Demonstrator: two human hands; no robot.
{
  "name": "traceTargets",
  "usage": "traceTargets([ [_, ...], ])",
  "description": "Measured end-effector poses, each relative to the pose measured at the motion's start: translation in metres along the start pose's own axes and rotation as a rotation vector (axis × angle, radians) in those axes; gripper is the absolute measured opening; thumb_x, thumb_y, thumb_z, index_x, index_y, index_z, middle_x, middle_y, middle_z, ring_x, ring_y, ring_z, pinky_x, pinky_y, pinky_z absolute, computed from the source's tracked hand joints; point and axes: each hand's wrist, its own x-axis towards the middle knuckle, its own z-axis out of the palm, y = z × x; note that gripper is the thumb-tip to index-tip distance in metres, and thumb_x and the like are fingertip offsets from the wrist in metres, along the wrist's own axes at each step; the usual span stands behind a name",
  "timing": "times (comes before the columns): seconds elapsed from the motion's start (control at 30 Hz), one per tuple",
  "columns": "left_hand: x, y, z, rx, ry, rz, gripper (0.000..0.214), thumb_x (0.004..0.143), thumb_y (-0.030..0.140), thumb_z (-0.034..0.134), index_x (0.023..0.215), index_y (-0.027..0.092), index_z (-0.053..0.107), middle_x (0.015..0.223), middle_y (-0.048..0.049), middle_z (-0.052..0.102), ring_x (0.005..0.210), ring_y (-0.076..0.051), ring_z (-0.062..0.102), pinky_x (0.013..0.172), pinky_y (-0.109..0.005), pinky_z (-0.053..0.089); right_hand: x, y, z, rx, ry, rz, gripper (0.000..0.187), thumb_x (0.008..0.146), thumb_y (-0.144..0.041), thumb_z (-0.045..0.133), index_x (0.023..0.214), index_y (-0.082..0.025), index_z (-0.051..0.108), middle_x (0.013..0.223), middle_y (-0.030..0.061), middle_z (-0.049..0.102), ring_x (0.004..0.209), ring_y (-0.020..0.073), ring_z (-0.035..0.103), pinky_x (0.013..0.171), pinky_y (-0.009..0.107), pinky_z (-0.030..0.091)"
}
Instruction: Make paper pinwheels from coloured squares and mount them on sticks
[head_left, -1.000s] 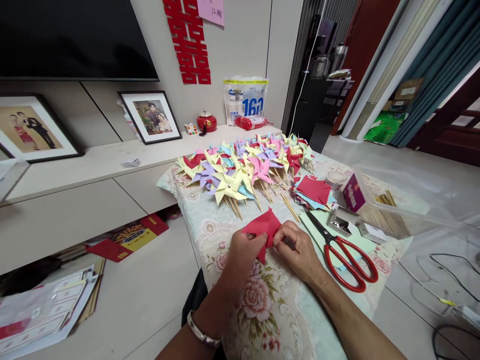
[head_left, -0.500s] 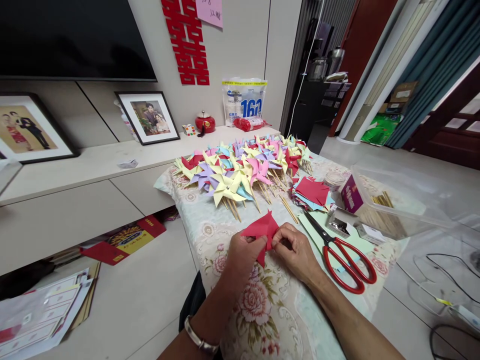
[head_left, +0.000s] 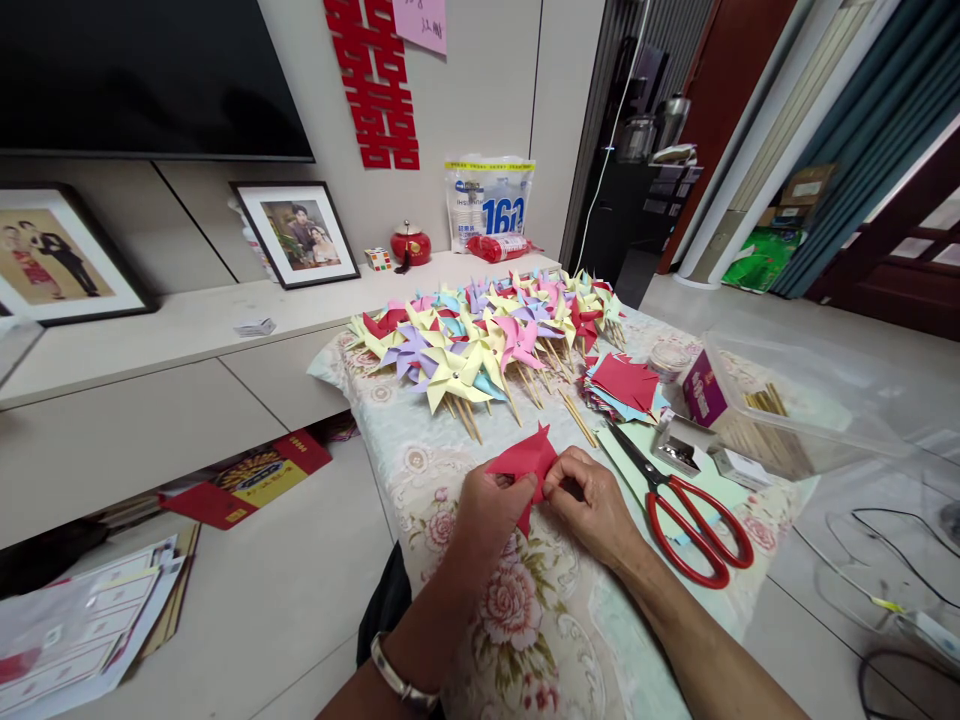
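Both hands meet over the near part of the table on a red paper pinwheel (head_left: 528, 457), partly folded, with pointed corners sticking out at the top and bottom. My left hand (head_left: 491, 510) pinches it from the left, thumb lying across the paper's middle. With fingertips closed on the right edge, my right hand (head_left: 589, 500) grips the same paper. The fingers hide part of its centre. Right of that hand lie large red-handled scissors (head_left: 694, 525), their blades resting on pale green paper (head_left: 622, 465). Thin wooden sticks (head_left: 577, 415) lie just beyond the hands.
Many finished pinwheels (head_left: 480, 350) on sticks cover the table's far side. A stack of cut paper (head_left: 626, 385) sits to the right, near a small box of metal pins (head_left: 677, 452) and a clear plastic bin (head_left: 810, 430) with sticks. A flowered cloth (head_left: 525, 650) covers the table.
The red paper has shifted very slightly to the right in my hands. Both hands keep their pinch, and the other things stay where they were.
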Motion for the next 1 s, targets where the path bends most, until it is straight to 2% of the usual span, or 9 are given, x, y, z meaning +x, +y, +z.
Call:
traceTargets([
  [0.37, 0.002, -0.002, 0.000, 0.025, -0.021, -0.007, 0.019, 0.061, 0.026, 0.063, 0.051, 0.019, 0.050, 0.049, 0.0057, 0.040, 0.049, -0.009, 0.033, 0.046, -0.023, 0.024, -0.001, -0.003, -0.002, 0.011, -0.004, -0.007, 0.013, 0.077, -0.015, 0.054, 0.066, -0.020, 0.061, 0.074, 0.0019, 0.059, 0.075, 0.0186, 0.056, 0.068, 0.030, 0.039],
  [0.43, 0.002, 0.001, -0.002, 0.014, -0.041, -0.013, 0.019, 0.062, 0.027, 0.064, 0.051, 0.019, 0.051, 0.049, 0.0055, 0.042, 0.048, -0.009, 0.035, 0.047, -0.023, 0.026, -0.001, -0.003, -0.005, 0.029, 0.045, -0.003, 0.012, 0.081, -0.021, 0.057, 0.070, -0.020, 0.063, 0.077, 0.0026, 0.061, 0.077, 0.0190, 0.056, 0.069, 0.031, 0.040],
  [0.53, 0.002, 0.009, -0.008, -0.003, -0.095, -0.023, 0.016, 0.061, 0.029, 0.066, 0.053, 0.018, 0.056, 0.050, 0.0033, 0.048, 0.050, -0.012, 0.041, 0.048, -0.024, 0.030, -0.002, 0.001, -0.009, 0.171, 0.213, 0.072, 0.013, 0.084, -0.031, 0.064, 0.091, -0.021, 0.069, 0.090, 0.0042, 0.064, 0.083, 0.0201, 0.057, 0.076, 0.033, 0.043],
  [0.63, 0.004, 0.020, -0.020, 0.027, -0.231, -0.057, 0.013, 0.058, 0.027, 0.068, 0.055, 0.018, 0.060, 0.052, 0.0016, 0.054, 0.051, -0.013, 0.044, 0.049, -0.024, 0.031, -0.001, 0.005, -0.012, 0.501, 0.285, 0.199, 0.040, 0.083, -0.038, 0.071, 0.120, -0.024, 0.065, 0.114, 0.0075, 0.067, 0.101, 0.0229, 0.059, 0.087, 0.035, 0.046],
  [0.7, 0.007, 0.028, -0.028, 0.094, -0.364, -0.078, 0.011, 0.057, 0.026, 0.068, 0.058, 0.017, 0.062, 0.054, 0.0020, 0.055, 0.051, -0.012, 0.043, 0.048, -0.024, 0.029, 0.000, 0.004, -0.013, 0.722, 0.223, 0.265, 0.053, 0.080, -0.041, 0.074, 0.129, -0.026, 0.061, 0.124, 0.0094, 0.065, 0.107, 0.0241, 0.060, 0.090, 0.036, 0.047],
  [0.8, 0.011, 0.042, -0.036, 0.252, -0.505, -0.090, 0.007, 0.057, 0.025, 0.063, 0.058, 0.018, 0.060, 0.053, 0.0031, 0.053, 0.049, -0.011, 0.038, 0.047, -0.024, 0.026, 0.001, -0.002, -0.015, 0.901, 0.034, 0.333, 0.062, 0.076, -0.046, 0.077, 0.132, -0.024, 0.060, 0.116, 0.0101, 0.069, 0.099, 0.0237, 0.063, 0.087, 0.037, 0.048],
  [0.9, 0.015, 0.054, -0.038, 0.431, -0.545, -0.101, 0.014, 0.053, 0.020, 0.060, 0.046, 0.021, 0.048, 0.045, 0.0055, 0.043, 0.044, -0.010, 0.031, 0.044, -0.026, 0.018, -0.001, -0.007, -0.016, 0.964, -0.132, 0.367, 0.068, 0.075, -0.047, 0.079, 0.135, -0.024, 0.058, 0.106, 0.0062, 0.071, 0.091, 0.0219, 0.064, 0.084, 0.035, 0.047],
  [1.0, 0.018, 0.060, -0.036, 0.526, -0.560, -0.098, 0.022, 0.050, 0.015, 0.061, 0.040, 0.022, 0.042, 0.039, 0.0068, 0.037, 0.040, -0.009, 0.026, 0.042, -0.027, 0.012, -0.003, -0.008, -0.016, 0.914, -0.211, 0.357, 0.071, 0.075, -0.043, 0.080, 0.140, -0.026, 0.055, 0.092, 0.0002, 0.067, 0.079, 0.0170, 0.062, 0.074, 0.030, 0.046],
])
